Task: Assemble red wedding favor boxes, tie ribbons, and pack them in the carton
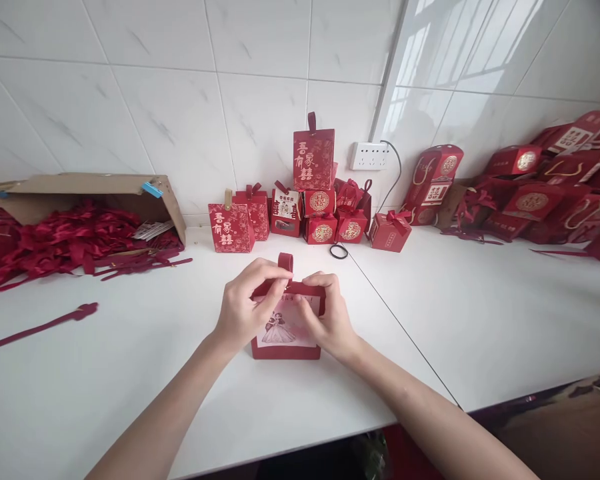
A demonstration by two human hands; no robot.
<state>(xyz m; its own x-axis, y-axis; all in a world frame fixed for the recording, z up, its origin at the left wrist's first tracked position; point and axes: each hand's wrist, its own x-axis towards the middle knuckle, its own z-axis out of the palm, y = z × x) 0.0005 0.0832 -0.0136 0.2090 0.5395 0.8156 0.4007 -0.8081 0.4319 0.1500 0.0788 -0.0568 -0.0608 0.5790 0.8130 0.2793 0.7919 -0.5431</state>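
A dark red gift box [287,333] stands on the white table in front of me, its pale front panel printed with a couple in wedding dress. From its top edge rises a looped red strap [285,261]. My left hand [247,303] is closed, pinching the base of this strap between thumb and fingers. With thumb in front and fingers at the top edge, my right hand [330,319] grips the box's upper right side. The fingers partly hide the box's top and the strap's lower end.
Behind the box, several finished red gift boxes [231,229] line the tiled wall, some stacked. A cardboard box [175,207] spilling red ribbons lies at left, near a loose strap [45,325]. More red boxes [535,200] are heaped at right. A black ring [339,257] lies mid-table.
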